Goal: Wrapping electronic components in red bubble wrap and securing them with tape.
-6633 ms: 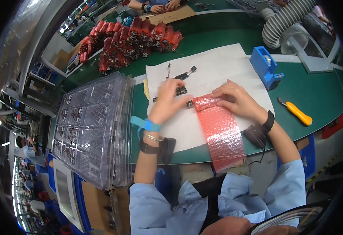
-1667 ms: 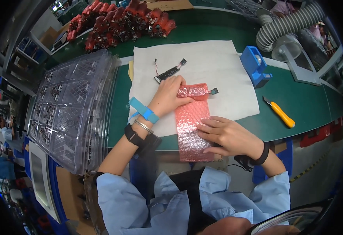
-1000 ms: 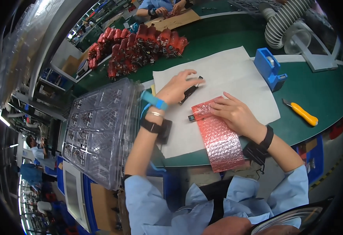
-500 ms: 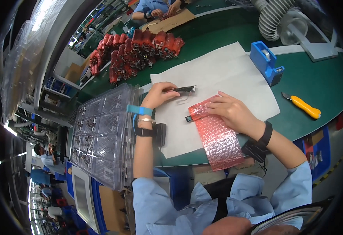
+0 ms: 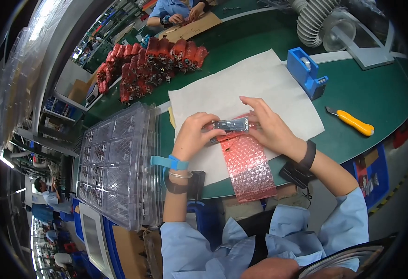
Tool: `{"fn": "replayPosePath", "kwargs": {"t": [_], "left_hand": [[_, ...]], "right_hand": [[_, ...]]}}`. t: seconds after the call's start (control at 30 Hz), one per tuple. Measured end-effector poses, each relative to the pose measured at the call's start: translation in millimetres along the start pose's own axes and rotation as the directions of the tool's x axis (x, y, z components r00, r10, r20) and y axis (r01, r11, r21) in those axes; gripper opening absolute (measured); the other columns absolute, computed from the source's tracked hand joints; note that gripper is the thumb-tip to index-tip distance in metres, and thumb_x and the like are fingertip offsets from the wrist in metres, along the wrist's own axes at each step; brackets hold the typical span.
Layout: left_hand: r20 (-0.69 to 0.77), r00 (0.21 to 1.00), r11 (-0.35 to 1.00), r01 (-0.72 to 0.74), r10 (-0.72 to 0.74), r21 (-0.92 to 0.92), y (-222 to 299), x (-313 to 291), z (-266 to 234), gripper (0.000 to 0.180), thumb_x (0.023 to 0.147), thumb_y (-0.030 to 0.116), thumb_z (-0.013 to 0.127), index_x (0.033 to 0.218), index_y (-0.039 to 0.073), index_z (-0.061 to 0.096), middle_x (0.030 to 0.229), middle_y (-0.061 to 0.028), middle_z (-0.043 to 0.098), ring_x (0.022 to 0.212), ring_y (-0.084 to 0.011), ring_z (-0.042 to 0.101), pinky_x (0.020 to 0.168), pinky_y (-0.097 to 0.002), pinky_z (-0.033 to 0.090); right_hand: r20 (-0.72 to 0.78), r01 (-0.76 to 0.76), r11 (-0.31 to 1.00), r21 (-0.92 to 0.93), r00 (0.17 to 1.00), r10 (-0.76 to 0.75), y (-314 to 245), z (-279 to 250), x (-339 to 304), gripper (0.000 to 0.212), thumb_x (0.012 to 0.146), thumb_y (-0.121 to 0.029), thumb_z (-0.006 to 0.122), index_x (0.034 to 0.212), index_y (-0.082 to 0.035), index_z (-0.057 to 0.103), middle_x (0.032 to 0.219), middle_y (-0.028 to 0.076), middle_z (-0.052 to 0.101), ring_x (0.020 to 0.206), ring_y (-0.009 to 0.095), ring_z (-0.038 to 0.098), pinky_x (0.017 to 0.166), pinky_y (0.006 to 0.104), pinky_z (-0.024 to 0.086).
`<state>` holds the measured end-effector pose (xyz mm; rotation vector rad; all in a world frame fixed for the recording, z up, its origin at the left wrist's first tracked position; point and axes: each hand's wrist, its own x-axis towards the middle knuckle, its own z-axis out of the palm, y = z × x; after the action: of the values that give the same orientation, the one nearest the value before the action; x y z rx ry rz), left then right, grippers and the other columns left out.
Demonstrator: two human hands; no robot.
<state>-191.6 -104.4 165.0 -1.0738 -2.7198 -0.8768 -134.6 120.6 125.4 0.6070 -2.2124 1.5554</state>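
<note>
My left hand point(image 5: 195, 134) pinches the left end of a narrow dark circuit board point(image 5: 231, 125), held level above the work sheet. Beneath the board, a long strip of red bubble wrap point(image 5: 249, 162) lies with its upper end folded over and its lower end hanging past the table edge. At the board's right end is my right hand point(image 5: 274, 128), its thumb and fingers closed about the folded wrap, with the forefinger raised. The inner side of that grip is partly hidden. A small dark piece shows at the wrap's left edge.
A white sheet point(image 5: 283, 88) covers the green table point(image 5: 369, 88). Clear plastic trays point(image 5: 113, 160) stand at left, red-wrapped bundles point(image 5: 155, 63) behind. A blue tape dispenser point(image 5: 306, 72) and a yellow utility knife point(image 5: 353, 122) lie to the right. Opposite, a co-worker's hands point(image 5: 185, 17) work over cardboard.
My left hand has brought the circuit board right and nearer, over the top of the bubble wrap. My right hand has turned from lying on the wrap to meeting the board's end.
</note>
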Motion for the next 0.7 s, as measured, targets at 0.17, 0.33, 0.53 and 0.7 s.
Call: {"fn": "replayPosePath", "kwargs": {"t": [0.17,0.33,0.53,0.7], "left_hand": [[0.035,0.999,1.0,0.027,-0.027,0.011,1.0,-1.4,2.5,0.029,0.071,0.019,0.08,0.088,-0.001,0.067,0.066,-0.0102,0.058,0.06,-0.0195,0.054,0.058,-0.0298,0.044],[0.042,0.996,0.997,0.075,-0.076,0.017,4.0,-0.3,2.6,0.029,0.072,0.02,0.08,0.086,-0.001,0.065,0.063,-0.0094,0.056,0.056,-0.0197,0.052,0.055,-0.0303,0.042],[0.079,0.991,0.994,0.102,-0.105,0.04,5.5,-0.1,3.5,0.031,0.073,0.022,0.079,0.088,0.0,0.064,0.061,-0.0089,0.054,0.057,-0.02,0.051,0.055,-0.0307,0.041],[0.118,0.986,0.993,0.109,-0.114,0.05,2.0,-1.2,4.9,0.031,0.074,0.023,0.077,0.092,0.0,0.065,0.069,-0.0103,0.057,0.061,-0.021,0.055,0.06,-0.0309,0.045]], "right_hand": [[0.177,0.031,0.986,-0.165,0.984,-0.001,-0.7,-10.5,1.9,0.043,0.079,0.003,0.063,0.121,0.005,0.054,0.119,0.018,0.056,0.097,0.03,0.065,0.083,0.0343,0.054],[0.226,0.086,0.98,-0.179,0.973,-0.044,2.9,-12.3,6.1,0.035,0.08,-0.003,0.064,0.115,0.003,0.061,0.113,0.021,0.061,0.095,0.033,0.065,0.082,0.0342,0.053],[0.215,0.039,0.988,-0.149,0.977,-0.006,4.4,-10.8,7.3,0.03,0.08,-0.008,0.067,0.109,-0.001,0.066,0.112,0.021,0.063,0.087,0.034,0.067,0.082,0.035,0.054],[0.192,0.073,0.977,-0.201,0.981,-0.033,8.0,-7.4,6.0,0.026,0.079,-0.009,0.068,0.103,0.0,0.068,0.11,0.02,0.063,0.081,0.034,0.068,0.084,0.0351,0.054]]}}
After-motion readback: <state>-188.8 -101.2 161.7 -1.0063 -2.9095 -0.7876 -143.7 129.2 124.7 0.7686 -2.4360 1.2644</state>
